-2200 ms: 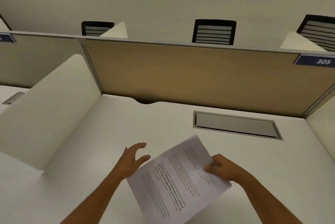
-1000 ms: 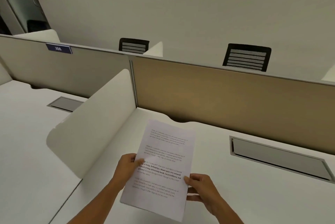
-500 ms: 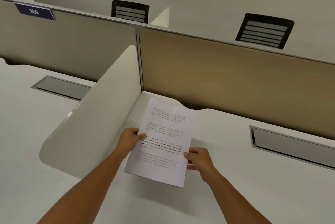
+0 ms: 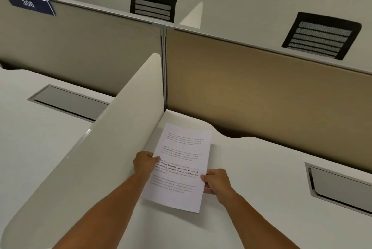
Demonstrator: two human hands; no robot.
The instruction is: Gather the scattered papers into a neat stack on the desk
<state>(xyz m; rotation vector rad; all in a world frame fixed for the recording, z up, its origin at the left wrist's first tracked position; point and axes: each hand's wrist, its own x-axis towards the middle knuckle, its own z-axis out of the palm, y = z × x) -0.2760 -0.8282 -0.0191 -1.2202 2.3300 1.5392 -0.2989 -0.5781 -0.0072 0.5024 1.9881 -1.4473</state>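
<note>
Head view shows printed papers (image 4: 181,166) held over the white worktop (image 4: 261,168), in the far left corner beside the cream side divider (image 4: 100,148) and near the tan back panel (image 4: 251,91). Left hand (image 4: 146,163) pinches their left edge, thumb on top; right hand (image 4: 216,181) pinches the right edge. A grey cable hatch (image 4: 340,186) is set into the worktop well apart on the right.

Fine print on the white printed paper sheets (image 4: 181,166) too small to read; left hand (image 4: 145,161) fingers tucked beneath the sheets' edge; grey rectangular cable hatch (image 4: 340,186) cut off at right; forearms cropped below.
</note>
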